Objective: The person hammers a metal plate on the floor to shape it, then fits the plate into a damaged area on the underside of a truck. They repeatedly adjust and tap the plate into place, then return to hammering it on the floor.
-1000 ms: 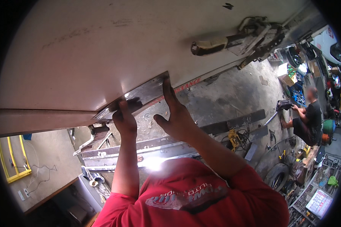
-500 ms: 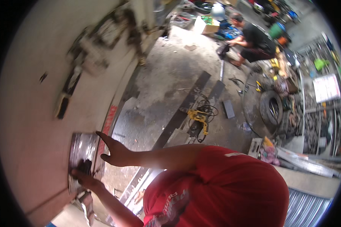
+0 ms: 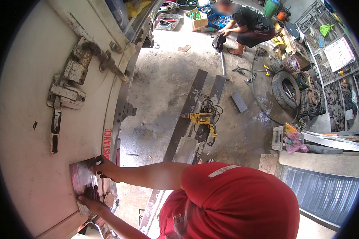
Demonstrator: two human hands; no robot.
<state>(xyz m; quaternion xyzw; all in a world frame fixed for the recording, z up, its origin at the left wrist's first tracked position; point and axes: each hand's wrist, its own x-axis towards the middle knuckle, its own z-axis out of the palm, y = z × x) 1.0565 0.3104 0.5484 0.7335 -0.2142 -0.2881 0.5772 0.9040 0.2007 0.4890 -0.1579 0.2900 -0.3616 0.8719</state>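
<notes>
White panel [image 3: 26,99], left; concrete floor [image 3: 155,107], right. Co-worker [image 3: 253,22], bent over, far. Dark metal bars [image 3: 190,103], mid-floor. Tyre [image 3: 278,89], right. Rusty latch [image 3: 73,73], projecting from panel beyond plate. Shiny metal plate [image 3: 81,175], near left, against panel. Yellow drill [image 3: 201,118], over bars. Right hand [image 3: 107,169], part-curled at plate's edge, grip cannot be told. Left hand [image 3: 91,203], open, fingers extended at plate's near part.

Metal plate [image 3: 82,174] partly hidden by hands [image 3: 108,169]; left forearm [image 3: 123,226] cut off by lower edge; co-worker's head [image 3: 223,6] blurred.
</notes>
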